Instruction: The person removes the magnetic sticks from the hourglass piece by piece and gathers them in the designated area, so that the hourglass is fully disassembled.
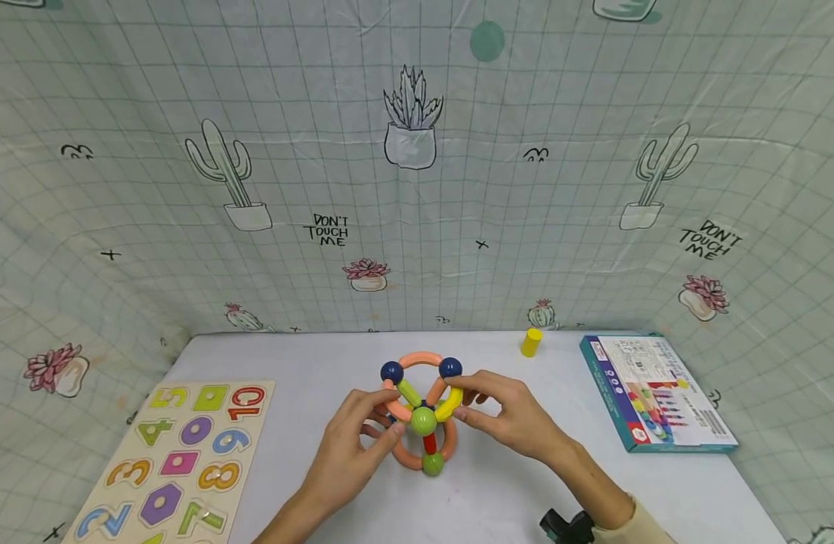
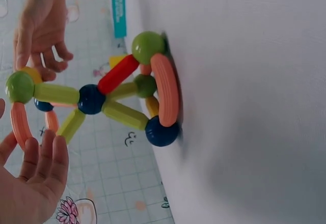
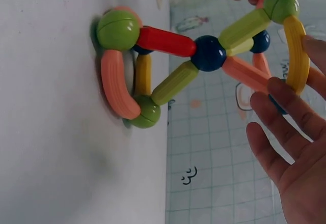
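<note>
A magnetic ball-and-rod model stands on the table, with a lower ring of curved rods and an upper ring. A blue ball joins the red straight rod and several other straight rods at its middle. My left hand pinches the pink curved rod on the upper ring's left side. Opposite it, my right hand holds the yellow curved rod between thumb and fingers. Both of these curved rods meet at the near green ball. The lower ring's green ball sits at the table surface.
A yellow cylinder stands near the table's back edge. To the right lies a flat printed box. A number puzzle board lies on the left. Behind the table hangs a gridded cloth with cactus drawings.
</note>
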